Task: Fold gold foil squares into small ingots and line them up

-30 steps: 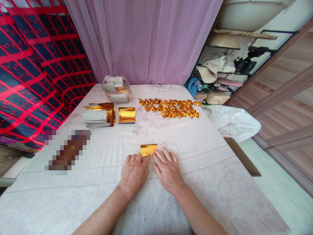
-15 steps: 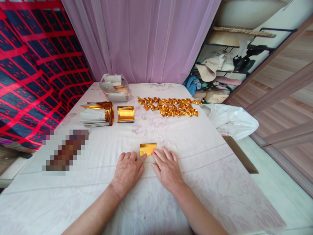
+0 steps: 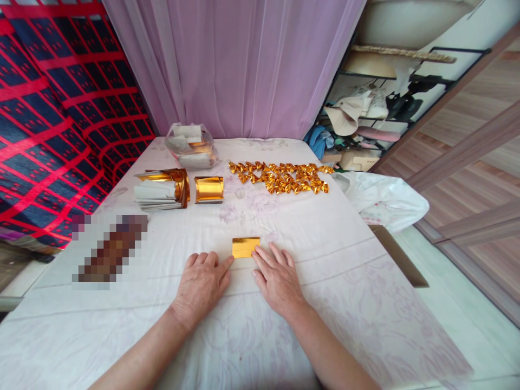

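A small gold foil paper (image 3: 245, 247), folded into a flat rectangle with a crease line along it, lies on the tablecloth in front of me. My left hand (image 3: 202, 281) rests palm down, its index fingertip at the paper's lower left corner and the other fingers stretched out on the cloth. At the paper's right edge, fingertips of my right hand (image 3: 279, 279) press down, with the remaining fingers spread. Neither hand grasps anything. Farther back sit a small stack of gold foil sheets (image 3: 209, 189) and a larger pile of foil-backed paper (image 3: 160, 192).
Rows of folded gold foil pieces (image 3: 284, 177) lie at the back right. A clear plastic bag (image 3: 190, 146) with papers stands at the back left. A white plastic bag (image 3: 385, 200) and a shelf rack (image 3: 374, 119) are beyond the right edge. A pixelated patch (image 3: 111, 252) covers something at left.
My left hand has slid to the left along the paper's lower edge to its corner. My right hand has stayed nearly still at the right edge.
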Demonstrator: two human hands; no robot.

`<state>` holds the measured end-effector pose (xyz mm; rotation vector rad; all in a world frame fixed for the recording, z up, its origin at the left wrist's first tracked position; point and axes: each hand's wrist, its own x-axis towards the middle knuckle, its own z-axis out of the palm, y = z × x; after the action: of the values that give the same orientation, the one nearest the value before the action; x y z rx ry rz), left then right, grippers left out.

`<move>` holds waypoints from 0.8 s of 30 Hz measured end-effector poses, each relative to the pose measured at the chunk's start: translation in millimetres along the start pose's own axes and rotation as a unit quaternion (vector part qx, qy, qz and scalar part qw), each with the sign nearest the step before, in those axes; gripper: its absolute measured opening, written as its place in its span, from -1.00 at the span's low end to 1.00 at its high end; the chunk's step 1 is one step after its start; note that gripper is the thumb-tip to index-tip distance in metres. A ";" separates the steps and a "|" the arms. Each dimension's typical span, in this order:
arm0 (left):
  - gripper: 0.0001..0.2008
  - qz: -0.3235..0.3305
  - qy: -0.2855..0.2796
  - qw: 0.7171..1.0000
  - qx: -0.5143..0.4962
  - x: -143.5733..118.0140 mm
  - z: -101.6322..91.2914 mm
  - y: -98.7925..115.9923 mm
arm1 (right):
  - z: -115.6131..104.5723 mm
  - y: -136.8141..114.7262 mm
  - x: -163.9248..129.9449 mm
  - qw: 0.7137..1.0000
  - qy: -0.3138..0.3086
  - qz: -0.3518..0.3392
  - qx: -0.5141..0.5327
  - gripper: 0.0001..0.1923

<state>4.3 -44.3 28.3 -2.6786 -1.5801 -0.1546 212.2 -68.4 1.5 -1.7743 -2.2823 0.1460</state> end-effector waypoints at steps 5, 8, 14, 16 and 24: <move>-0.77 0.014 0.036 0.999 -0.013 4.6 -2.7 6.9 | 1.4 -0.3 0.3 1.000 -0.008 0.004 0.003 -0.58; -0.78 0.025 0.072 0.997 -0.014 10.8 -0.6 14.6 | 3.2 -0.1 -0.2 1.000 -0.005 0.002 0.001 -0.57; -0.78 -0.008 0.079 0.997 0.007 15.3 1.6 10.6 | 4.1 0.5 -0.5 1.000 0.011 -0.002 -0.003 -0.58; -0.79 -0.002 0.085 0.996 0.005 15.1 1.5 10.0 | 3.9 0.2 -0.2 1.000 0.008 -0.002 -0.003 -0.58; -0.58 0.070 0.047 0.996 -0.024 14.6 25.1 29.0 | 4.4 0.1 -0.1 1.000 0.005 -0.002 -0.001 -0.59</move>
<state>38.4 -43.8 5.5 -2.7613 -1.3752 -0.3134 211.2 -68.1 -2.7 -1.7674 -2.2800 0.1353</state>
